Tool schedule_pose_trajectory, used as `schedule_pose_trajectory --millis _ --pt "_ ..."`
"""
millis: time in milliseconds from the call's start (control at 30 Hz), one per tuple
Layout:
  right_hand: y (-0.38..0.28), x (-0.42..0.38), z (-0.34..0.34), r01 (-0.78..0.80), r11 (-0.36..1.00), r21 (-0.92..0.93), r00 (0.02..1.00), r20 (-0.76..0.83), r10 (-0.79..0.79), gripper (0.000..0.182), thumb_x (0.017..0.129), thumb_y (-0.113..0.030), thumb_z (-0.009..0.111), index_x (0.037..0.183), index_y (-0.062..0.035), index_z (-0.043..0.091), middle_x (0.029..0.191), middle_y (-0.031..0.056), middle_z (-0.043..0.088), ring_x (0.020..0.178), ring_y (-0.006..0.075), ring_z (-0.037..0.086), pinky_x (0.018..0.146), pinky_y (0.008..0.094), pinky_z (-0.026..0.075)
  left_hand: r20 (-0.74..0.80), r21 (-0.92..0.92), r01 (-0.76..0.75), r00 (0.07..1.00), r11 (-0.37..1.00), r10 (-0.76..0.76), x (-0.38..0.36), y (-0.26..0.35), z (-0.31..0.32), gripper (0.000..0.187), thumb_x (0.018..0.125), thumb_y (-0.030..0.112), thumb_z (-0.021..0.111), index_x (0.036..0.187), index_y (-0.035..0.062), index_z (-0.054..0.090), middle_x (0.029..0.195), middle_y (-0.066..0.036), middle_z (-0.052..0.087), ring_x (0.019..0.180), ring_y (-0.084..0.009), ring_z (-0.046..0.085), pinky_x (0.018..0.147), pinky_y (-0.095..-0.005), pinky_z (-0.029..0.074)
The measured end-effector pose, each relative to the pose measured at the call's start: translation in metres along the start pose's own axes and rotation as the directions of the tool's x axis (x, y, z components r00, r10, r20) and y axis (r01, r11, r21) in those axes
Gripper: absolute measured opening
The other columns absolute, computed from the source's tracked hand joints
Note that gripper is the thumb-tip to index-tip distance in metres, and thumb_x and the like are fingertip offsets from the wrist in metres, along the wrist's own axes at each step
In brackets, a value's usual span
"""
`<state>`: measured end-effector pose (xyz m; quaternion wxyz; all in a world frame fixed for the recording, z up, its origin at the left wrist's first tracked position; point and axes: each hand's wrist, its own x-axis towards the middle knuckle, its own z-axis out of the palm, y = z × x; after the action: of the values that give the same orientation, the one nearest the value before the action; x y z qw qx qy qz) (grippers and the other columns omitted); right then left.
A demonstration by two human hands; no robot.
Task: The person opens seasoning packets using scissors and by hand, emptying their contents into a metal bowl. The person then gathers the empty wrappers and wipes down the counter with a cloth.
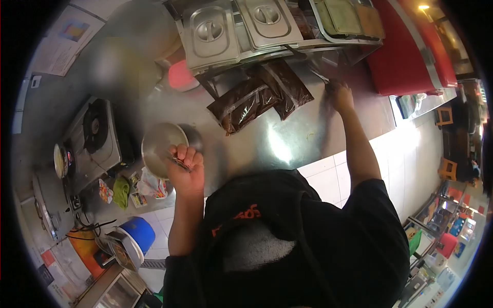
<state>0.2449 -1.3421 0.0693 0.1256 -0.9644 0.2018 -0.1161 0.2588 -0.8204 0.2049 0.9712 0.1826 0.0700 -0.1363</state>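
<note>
My left hand (187, 165) is closed around a small metal piece, perhaps a handle, over the rim of a round metal pot (159, 138). Most of that piece is hidden by the fingers. My right hand (339, 95) reaches forward over the steel counter, its fingers closed at the near end of a long thin metal utensil (319, 76). The far end of the utensil reaches the edge of the food-pan rack. Left of this hand lie sealed plastic packets (246, 102) of dark brown contents, overlapping one another on the counter (241, 151).
Lidded steel food pans (211, 32) line the back, with a pink container (182, 76) in front. A portable gas stove (93, 131) stands left, near a green cloth (121, 192) and small packets. A blue bucket (137, 233) is lower left; a red box (405, 46) stands right.
</note>
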Motion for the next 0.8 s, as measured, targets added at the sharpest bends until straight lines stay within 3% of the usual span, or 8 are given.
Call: schedule_pose_trajectory --millis 133,333,400,433,467,567,633,800 --pt "-0.034 -0.008 -0.034 -0.191 0.977 -0.099 0.946 0.247 0.210 0.036 0.083 -0.028 0.065 0.113 -0.0092 0.064 0.109 0.0157 0.067 0.104 0.0354 0.064 0.088 0.0462 0.052 -0.044 0.001 -0.036 0.998 0.999 0.036 0.000 -0.001 0.012 0.021 0.100 0.030 0.051 0.089 0.0131 0.056 0.077 -0.001 0.049 0.059 -0.0119 0.044 0.054 -0.0243 0.039" --pt "-0.009 -0.028 -0.020 0.030 0.999 0.010 0.930 0.366 -0.032 0.036 0.081 -0.019 0.062 0.112 -0.0018 0.064 0.100 0.0221 0.067 0.096 0.0418 0.064 0.084 0.0486 0.051 -0.116 0.042 -0.101 0.988 0.994 0.105 0.000 0.003 0.063 0.043 0.099 0.055 0.044 0.082 0.0168 0.052 0.079 -0.001 0.047 0.059 -0.0134 0.042 0.050 -0.0251 0.037" --pt "-0.014 -0.041 -0.032 -0.189 0.971 0.145 0.905 0.409 0.114 0.031 0.083 -0.011 0.057 0.113 -0.0011 0.062 0.094 0.0187 0.069 0.086 0.0293 0.068 0.073 0.0382 0.053 -0.126 0.048 -0.171 0.976 0.984 0.176 -0.003 0.005 0.080 0.050 0.095 0.062 0.045 0.079 0.0151 0.049 0.075 0.000 0.046 0.056 -0.0135 0.041 0.048 -0.0253 0.036" --pt "-0.010 -0.041 -0.035 -0.487 0.844 0.226 0.703 0.675 0.224 0.031 0.086 -0.006 0.055 0.117 -0.0036 0.057 0.090 0.0127 0.069 0.078 0.0166 0.065 0.064 0.0298 0.050 -0.147 0.047 -0.218 0.964 0.975 0.223 -0.006 0.009 0.087 0.050 0.095 0.062 0.045 0.079 0.0151 0.049 0.075 0.000 0.046 0.056 -0.0135 0.041 0.048 -0.0253 0.036" --pt "0.011 -0.055 -0.030 -0.521 0.641 0.564 0.712 0.701 -0.038 0.034 0.088 -0.003 0.052 0.121 -0.0073 0.050 0.088 0.0073 0.068 0.075 0.0095 0.061 0.060 0.0242 0.046 -0.115 0.078 -0.236 0.963 0.968 0.244 -0.008 0.013 0.093 0.052 0.093 0.064 0.047 0.079 0.0144 0.050 0.073 0.000 0.047 0.056 -0.0135 0.043 0.048 -0.0257 0.037" --pt "-0.011 -0.097 -0.038 -0.400 0.511 0.761 0.784 0.573 -0.239 0.028 0.098 -0.025 0.058 0.119 -0.0088 0.048 0.090 0.0093 0.064 0.076 0.0128 0.061 0.062 0.0277 0.048 -0.110 0.219 -0.313 0.933 0.924 0.342 -0.013 0.016 0.110 0.051 0.093 0.064 0.046 0.080 0.0150 0.049 0.073 0.001 0.046 0.057 -0.0136 0.042 0.049 -0.0267 0.034" --pt "-0.116 -0.107 -0.082 -0.336 0.141 0.931 0.741 0.354 -0.570 0.059 0.073 -0.038 0.085 0.108 -0.0117 0.046 0.089 0.0090 0.064 0.083 0.0156 0.059 0.063 0.0250 0.044 -0.178 0.318 -0.347 0.892 0.883 0.415 -0.013 0.015 0.124 0.050 0.095 0.064 0.044 0.078 0.0166 0.046 0.069 0.003 0.043 0.053 -0.0136 0.038 0.049 -0.0269 0.029" --pt "-0.297 -0.104 -0.134 -0.111 -0.064 0.992 0.891 0.071 -0.449 0.070 0.073 -0.040 0.086 0.117 -0.0143 0.038 0.089 0.0109 0.061 0.072 0.0147 0.052 0.062 0.0235 0.040 -0.131 0.391 -0.461 0.829 0.797 0.544 0.005 -0.002 0.126 0.053 0.092 0.067 0.046 0.077 0.0162 0.046 0.064 0.003 0.042 0.050 -0.0131 0.038 0.046 -0.0273 0.027"
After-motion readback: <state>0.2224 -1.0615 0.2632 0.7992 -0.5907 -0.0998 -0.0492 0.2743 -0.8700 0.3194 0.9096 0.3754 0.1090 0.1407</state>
